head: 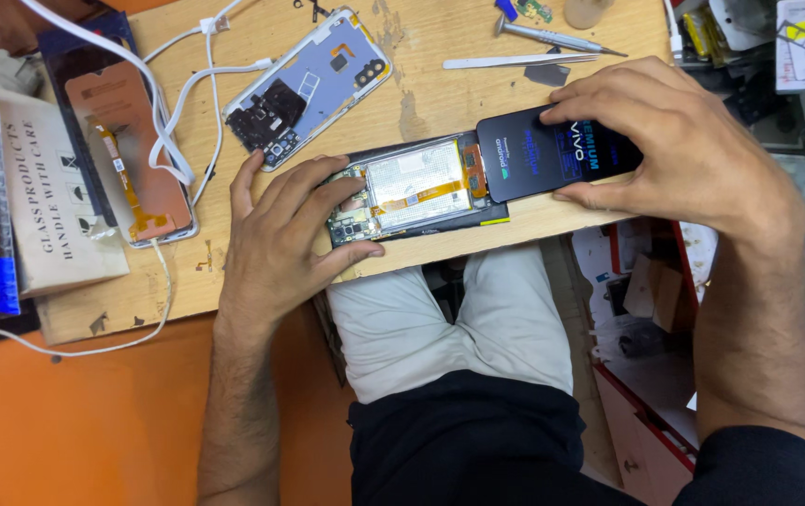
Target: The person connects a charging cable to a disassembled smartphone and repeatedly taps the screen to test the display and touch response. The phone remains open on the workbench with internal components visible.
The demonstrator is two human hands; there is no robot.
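Near the tabletop's six o'clock edge lies an opened phone, circuit board and orange flex cable bare. The left hand pins its nine o'clock end, fingers spread flat on it; the right hand grips a black screen panel at the phone's three o'clock end. At eleven o'clock lies a pale back frame, at one o'clock tweezers.

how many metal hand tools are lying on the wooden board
2: a screwdriver at the top edge and tweezers just below it, both above the right hand. Others may be hidden.
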